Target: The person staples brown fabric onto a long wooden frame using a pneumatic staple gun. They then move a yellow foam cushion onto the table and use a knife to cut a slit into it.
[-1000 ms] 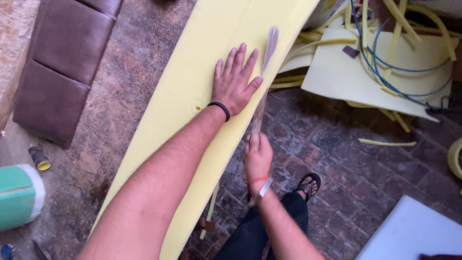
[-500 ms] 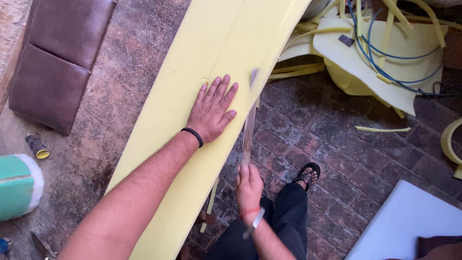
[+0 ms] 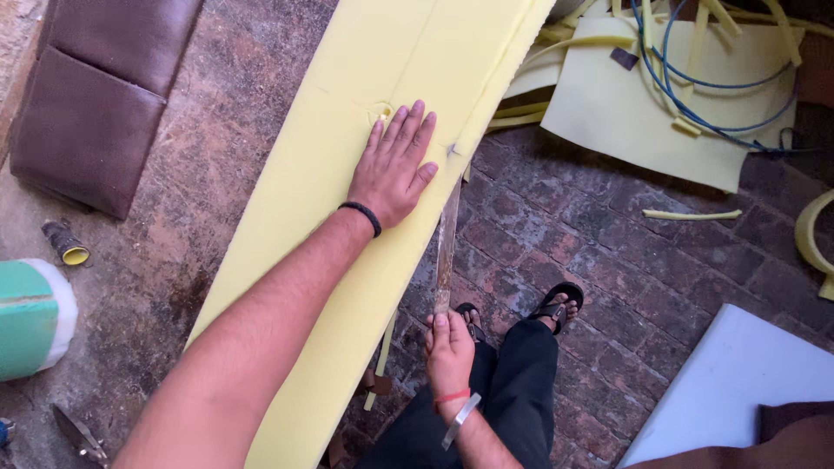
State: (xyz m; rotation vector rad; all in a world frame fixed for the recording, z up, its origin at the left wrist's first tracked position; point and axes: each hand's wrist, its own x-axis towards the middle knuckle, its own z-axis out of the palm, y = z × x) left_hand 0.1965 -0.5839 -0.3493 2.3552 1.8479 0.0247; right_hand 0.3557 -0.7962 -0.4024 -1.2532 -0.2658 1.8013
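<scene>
Two hands were at work: the left hand (image 3: 395,169) lay flat, fingers spread & holding nothing, pressed on a long yellow foam slab (image 3: 347,252) that ran diagonally from bottom centre to top right, w/ a black wristband (image 3: 363,216) behind it. The right hand (image 3: 450,352) was closed round the handle of a long blade (image 3: 447,243), which pointed up along the slab's right edge, tip at the foam just beside the left hand. Foam offcuts (image 3: 634,113) & a blue cable (image 3: 695,95) lay on the brick floor (image 3: 625,252), well apart.
</scene>
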